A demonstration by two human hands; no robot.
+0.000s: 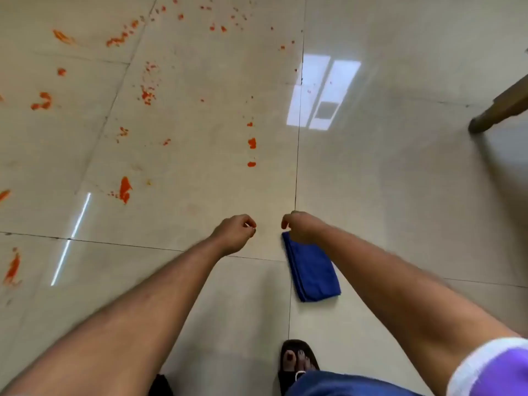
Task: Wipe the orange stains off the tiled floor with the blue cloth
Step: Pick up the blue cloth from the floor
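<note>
I am looking down at a glossy beige tiled floor (385, 195), both bare arms stretched out ahead of me. My left hand (234, 234) hangs in the air with its fingers loosely curled, thumb and fingertip nearly meeting, and it has nothing in it. My right hand (300, 227) hangs just beside it, fingers curled downward, directly over the far end of the blue cloth (313, 270); I cannot tell whether my fingers touch the cloth or only hover above it.

The cloth is folded into a long rectangle. It lies flat on the floor just right of the grout line that runs away from me, near where the tile lines cross.

Orange stains (125, 190) are scattered over the tiles toward the floor's far left: smears, blobs and fine specks, well apart from the cloth. Two small blobs sit nearer, just left of the same grout line.

My foot in a dark sandal (298, 361) stands on the near edge. A brown furniture leg (497, 110) rests at the right edge.
</note>
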